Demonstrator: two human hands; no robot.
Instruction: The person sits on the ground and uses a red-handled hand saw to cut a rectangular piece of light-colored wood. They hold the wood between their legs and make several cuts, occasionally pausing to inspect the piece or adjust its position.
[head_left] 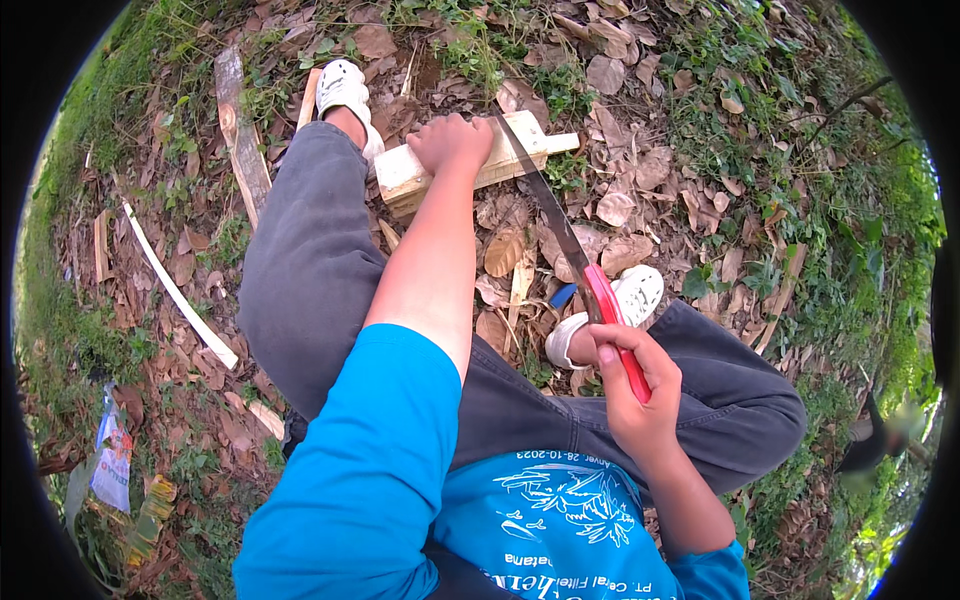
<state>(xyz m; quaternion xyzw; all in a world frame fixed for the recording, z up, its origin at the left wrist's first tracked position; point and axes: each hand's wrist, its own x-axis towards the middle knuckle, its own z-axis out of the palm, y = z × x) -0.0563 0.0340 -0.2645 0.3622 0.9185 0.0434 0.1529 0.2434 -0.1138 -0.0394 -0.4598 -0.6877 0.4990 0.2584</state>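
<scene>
A pale wooden block (487, 174), built of thick pieces, lies across the ground between my feet. Over its top, left of the saw, my left hand (452, 145) is closed and grips it; the fingertips are partly hidden. A handsaw (556, 214) with a dark blade and a red handle slants up from the lower right. My right hand (635, 383) is wrapped around that red handle. The far part of the blade crosses the block just right of my left hand; I cannot tell how deep its teeth sit in the wood.
My white clogs (345, 95) flank the block. A weathered plank (240, 135) lies at the left, with a curved pale strip (180, 287) farther out. Wood scraps (521, 277) lie among dry leaves, and a plastic packet (112, 450) is at lower left.
</scene>
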